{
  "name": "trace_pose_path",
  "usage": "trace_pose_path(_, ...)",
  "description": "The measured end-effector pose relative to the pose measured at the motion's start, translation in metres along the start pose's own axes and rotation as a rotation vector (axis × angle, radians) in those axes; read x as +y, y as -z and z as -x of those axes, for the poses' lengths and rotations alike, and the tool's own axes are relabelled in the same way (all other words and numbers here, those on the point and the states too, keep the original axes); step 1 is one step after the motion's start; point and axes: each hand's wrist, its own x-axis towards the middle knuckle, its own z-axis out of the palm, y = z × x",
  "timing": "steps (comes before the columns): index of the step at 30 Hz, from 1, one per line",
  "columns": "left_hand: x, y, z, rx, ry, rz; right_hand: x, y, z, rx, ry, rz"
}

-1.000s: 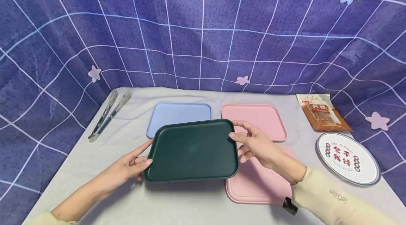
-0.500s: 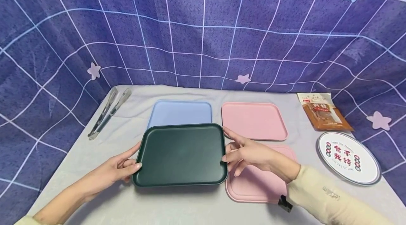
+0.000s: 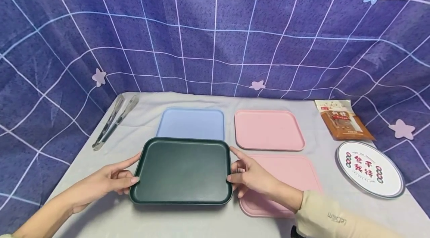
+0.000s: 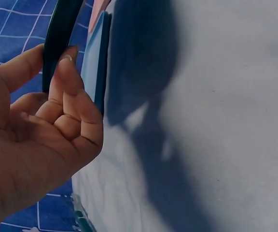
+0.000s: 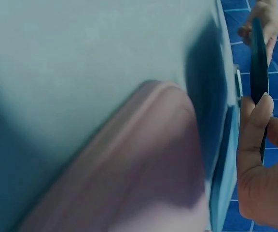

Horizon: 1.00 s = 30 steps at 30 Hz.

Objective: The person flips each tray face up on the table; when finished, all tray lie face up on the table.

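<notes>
A dark green rectangular tray (image 3: 183, 172) is held up by both hands, one at each short side. My left hand (image 3: 104, 182) pinches its left edge, thumb on the rim and other fingers beside and below. On the opposite edge my right hand (image 3: 255, 176) grips with the thumb over the rim. The wrist views show the tray (image 4: 59, 38) edge-on above the cloth, its shadow falling beneath. Behind it lies a light blue tray (image 3: 191, 122), its front edge covered. A pink tray (image 3: 282, 171) lies partly under the right forearm.
Another pink tray (image 3: 268, 130) lies at the back, right of the blue one. Metal tongs (image 3: 115, 122) rest at the left edge. On the right are a brown food packet (image 3: 344, 120) and a white oval plate (image 3: 369, 169) with red characters. A purple grid curtain (image 3: 215, 36) hangs behind.
Both hands have carried the green tray leftward and toward the body, levelling it from its tilt. More of the blue tray's surface and the front pink tray shows now.
</notes>
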Motion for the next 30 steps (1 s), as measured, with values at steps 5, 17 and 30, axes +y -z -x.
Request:
trace_pose_path(5,0.001,0.001,0.001,-0.04,0.007,-0.002,0.009,-0.001,0.0,-0.044,-0.049,-0.019)
trace_pose_path(17,0.0,0.003,-0.007,-0.121,-0.005,-0.023,0.008,0.002,-0.004,-0.105,-0.148,-0.014)
trace_pose_path(30,-0.012,0.003,-0.007,-0.191,0.007,0.034,0.01,-0.003,-0.01,-0.118,-0.158,-0.015)
